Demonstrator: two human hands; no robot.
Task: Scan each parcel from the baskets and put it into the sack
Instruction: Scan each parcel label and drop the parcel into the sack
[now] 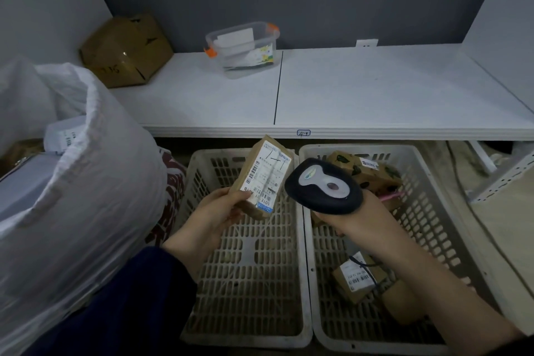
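Head view, lower frame: left basket (248,283) shows bare mesh floor; right basket (433,211) holds a small labelled carton (357,277) at lower right, its barcode visible but its print too small to read. At mid frame the left hand (219,211) grips the parcel (264,176), a brown box held above the left basket with fingers curled beneath and the thumb pressed on the label's lower corner. The right hand (361,220) is wrapped round the handle of the scanner (323,186), whose dark head sits just beside the parcel's right edge. Assessment: scan in progress. The scanner should be angled onto the long barcode at the label's left side, the label kept flat and steady, the thumb kept clear of the bars, and a read confirmed before the parcel swings left to the sack (86,182), which stands open at the left of the frame with labelled packets (65,136) inside. Legible on the parcel label: characters resembling "501E"; the remainder is unreadable. Behind the scanner lies a leaf-printed box (364,170) bearing a small dark tag, not legible. Farther back, the shelf (375,89) edge carries a handwritten tag (303,133) reading about "4-9". At upper centre stands a clear container (242,49) with orange clips; at upper left, a cardboard box (127,49) with illegible marker writing.
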